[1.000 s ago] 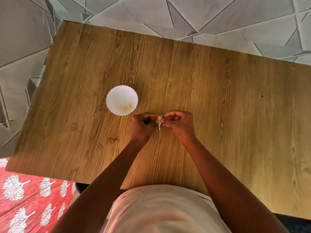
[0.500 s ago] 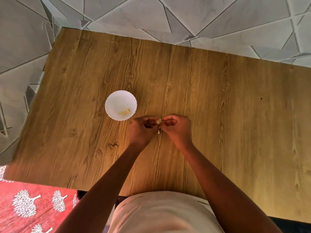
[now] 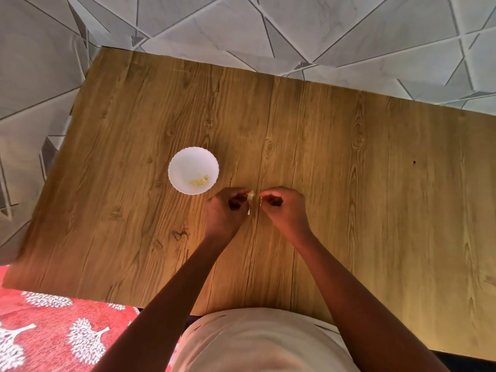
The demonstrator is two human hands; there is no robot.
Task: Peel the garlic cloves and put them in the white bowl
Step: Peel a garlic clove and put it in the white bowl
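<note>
Garlic clove (image 3: 250,196): we log it pinched at the fingertips of the left hand (image 3: 225,210), above the wooden tabletop (image 3: 349,183). Right hand (image 3: 285,210): just beside, fingers curled, pinching a small strip of skin (image 3: 261,202). White bowl (image 3: 193,157): on the tabletop left of the hands; we count several peeled cloves (image 3: 199,181) inside.
</note>
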